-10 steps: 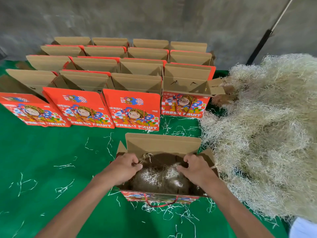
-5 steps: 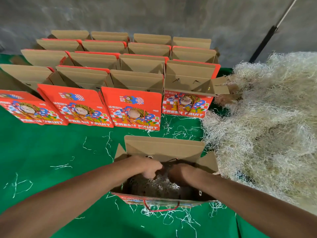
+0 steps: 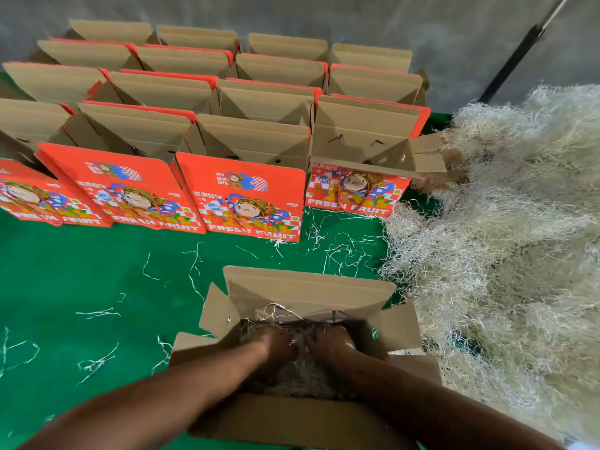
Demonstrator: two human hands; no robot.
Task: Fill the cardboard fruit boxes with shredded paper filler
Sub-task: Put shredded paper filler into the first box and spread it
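Shredded paper filler [image 3: 302,375] lies inside the near cardboard fruit box [image 3: 305,293], which stands open on the green table cover [image 3: 81,271] at near centre. I have both hands down in the box: the left hand [image 3: 276,344] and right hand [image 3: 328,339] rest on the filler side by side. Shadow and blur hide the fingers, so I cannot tell whether they lie flat or grip.

Risks, as I judge them:
- Pressing too hard can buckle the walls or the near flap [image 3: 292,417] under my forearms.
- Strands clinging to my hands on withdrawal would add to the loose strands [image 3: 344,251] on the cover.
- The box can slide on the cover under uneven pressure.

The filler pile [image 3: 503,254] lies just right of the box. The rows of empty boxes [image 3: 246,144] stand farther back.

Change from one second ago: my hands were at the box rim; they now reach deeper, and the near flap shows.
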